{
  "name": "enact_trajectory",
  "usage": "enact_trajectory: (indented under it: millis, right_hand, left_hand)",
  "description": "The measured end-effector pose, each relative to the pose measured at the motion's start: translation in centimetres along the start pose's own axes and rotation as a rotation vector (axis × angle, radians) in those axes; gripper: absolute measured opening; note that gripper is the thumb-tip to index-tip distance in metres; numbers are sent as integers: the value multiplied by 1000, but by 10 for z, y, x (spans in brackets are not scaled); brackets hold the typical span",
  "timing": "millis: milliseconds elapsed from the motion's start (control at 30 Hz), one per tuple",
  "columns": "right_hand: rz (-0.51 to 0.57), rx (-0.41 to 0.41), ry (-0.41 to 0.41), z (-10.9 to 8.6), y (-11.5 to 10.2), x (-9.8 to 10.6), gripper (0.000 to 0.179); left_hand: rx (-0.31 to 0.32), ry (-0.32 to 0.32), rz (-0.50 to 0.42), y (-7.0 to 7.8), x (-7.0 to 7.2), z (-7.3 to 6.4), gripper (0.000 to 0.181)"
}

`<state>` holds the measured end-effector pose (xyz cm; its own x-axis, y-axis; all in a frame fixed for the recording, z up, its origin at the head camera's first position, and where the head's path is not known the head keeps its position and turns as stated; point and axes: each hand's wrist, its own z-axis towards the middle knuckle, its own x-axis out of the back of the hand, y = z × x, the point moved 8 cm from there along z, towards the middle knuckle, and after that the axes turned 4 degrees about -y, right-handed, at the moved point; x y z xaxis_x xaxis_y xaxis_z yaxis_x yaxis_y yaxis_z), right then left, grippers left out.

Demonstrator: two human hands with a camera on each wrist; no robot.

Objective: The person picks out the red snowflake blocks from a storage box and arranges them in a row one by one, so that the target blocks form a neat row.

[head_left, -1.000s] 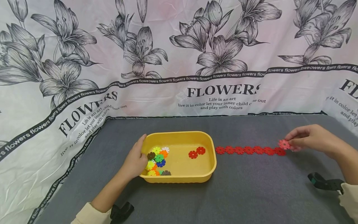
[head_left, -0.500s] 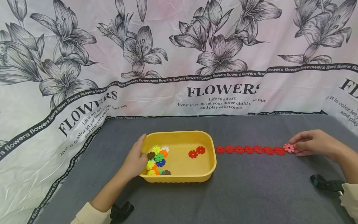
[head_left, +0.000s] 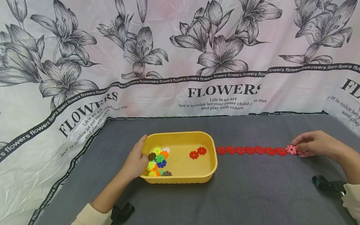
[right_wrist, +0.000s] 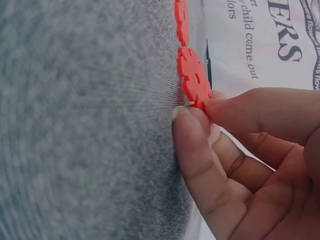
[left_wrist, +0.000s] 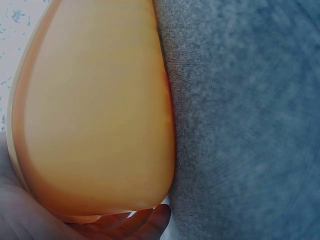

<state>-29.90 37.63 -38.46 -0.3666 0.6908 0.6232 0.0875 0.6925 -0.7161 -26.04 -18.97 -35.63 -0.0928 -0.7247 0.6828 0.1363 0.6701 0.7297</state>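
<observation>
A row of several red snowflake discs (head_left: 249, 150) lies on the grey cloth to the right of a yellow plastic tray (head_left: 180, 180). At the row's right end, my right hand (head_left: 322, 145) pinches a lighter, pinkish-red snowflake disc (head_left: 291, 149) by its edge between thumb and fingers. That disc lies against the last one; whether their slots are joined cannot be told. My left hand (head_left: 134, 164) grips the tray's left end, with fingers round the outside in the left wrist view. Inside the tray, mixed-colour discs (head_left: 160, 159) lie at the left and two red discs (head_left: 197, 153) towards the right.
Grey cloth (head_left: 180, 206) covers the table. A white curtain (head_left: 157, 97) printed with flowers and lettering rises behind it and along the left. Black wrist devices (head_left: 327, 184) stick out below both forearms.
My right hand has lowered the pinkish-red disc from above the row's end down to the cloth, moving slightly right. My left hand and the tray have stayed in place.
</observation>
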Motion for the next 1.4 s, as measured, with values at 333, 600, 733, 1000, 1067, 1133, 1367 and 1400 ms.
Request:
enact_trajectory:
  millis: [333,600,733,1000,1067,1133,1367,1400]
  right_hand:
    - [-32,-33,-37,-3,-2,0,27]
    - [-59,-46,-47,-5,-5,-1,28]
    - [-106,-49,-46,-4,-5,-1,34]
    - [-193,129,-113,-5,-17,-10,35]
    - [-212,135,-104,-5,-18,-11,34]
    - [-220,125,-98,-5,-19,-11,33]
    - [-232,114,-99,-7,-21,-12,33]
    - [-232,112,-100,-6,-21,-12,33]
  left_hand:
    - [-12,-6,-7,1,0,0,72]
    - [-2,-12,-13,1,0,-1,72]
    - [-5,-9,-7,0,0,0,72]
    - [-13,-7,-3,0,0,0,72]
    - [-14,-6,-1,0,0,0,72]
    - [-16,-5,1,1,0,0,72]
    - [-11,-4,1,1,0,0,72]
    - [-11,-3,2,1,1,0,72]
